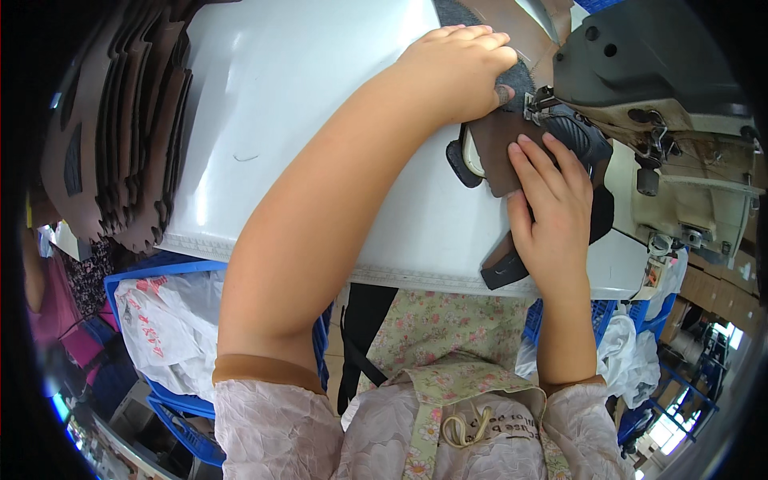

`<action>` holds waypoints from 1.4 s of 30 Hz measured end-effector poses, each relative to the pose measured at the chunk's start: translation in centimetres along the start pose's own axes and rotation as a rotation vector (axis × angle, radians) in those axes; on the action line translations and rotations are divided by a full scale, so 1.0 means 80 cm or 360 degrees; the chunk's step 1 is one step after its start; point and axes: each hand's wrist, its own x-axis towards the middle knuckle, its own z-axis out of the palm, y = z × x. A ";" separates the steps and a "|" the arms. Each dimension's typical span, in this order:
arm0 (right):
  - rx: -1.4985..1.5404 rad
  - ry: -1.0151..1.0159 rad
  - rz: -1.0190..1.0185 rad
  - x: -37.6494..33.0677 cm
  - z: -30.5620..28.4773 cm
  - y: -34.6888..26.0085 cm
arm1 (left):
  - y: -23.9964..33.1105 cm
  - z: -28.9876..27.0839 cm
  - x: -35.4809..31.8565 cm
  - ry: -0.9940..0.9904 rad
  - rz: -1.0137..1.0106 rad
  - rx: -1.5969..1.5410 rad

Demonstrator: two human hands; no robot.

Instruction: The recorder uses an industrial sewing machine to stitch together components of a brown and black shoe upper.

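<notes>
A sewing workshop is indicated by the sewing machine (648,68), the stacked brown cut pieces (120,120) (many alike) and the blue crates (154,271).

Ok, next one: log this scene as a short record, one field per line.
Left hand: palm down on the work, left of the presser foot, beside grey fuzzy material
Right hand: open, fingers on a brown piece near the presser foot
Machine: dark-topped sewing machine, right side
Surface: white table
Stack: brown cut pieces at the table's left
Below table, left: white plastic bag in a blue crate
Clothing: floral apron
Unclear: whether the needle is in the material
</notes>
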 end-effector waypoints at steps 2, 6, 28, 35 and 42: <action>0.0064 0.0001 0.0006 -0.001 -0.002 0.002 | 0.003 -0.004 -0.002 -0.0025 -0.0013 0.0052; 0.0144 0.0020 0.0018 0.001 -0.005 0.011 | 0.010 -0.015 -0.009 -0.0160 -0.0039 0.0069; 0.0257 -0.0011 -0.0047 -0.013 -0.011 0.057 | 0.090 -0.063 -0.039 -0.0552 -0.0253 0.0777; 0.0364 -0.0012 -0.0019 -0.015 -0.008 0.060 | 0.076 -0.077 -0.036 -0.0494 -0.0175 0.0558; 0.0369 -0.0013 -0.0014 -0.017 -0.008 0.060 | 0.055 -0.089 -0.025 -0.0514 -0.0194 0.0238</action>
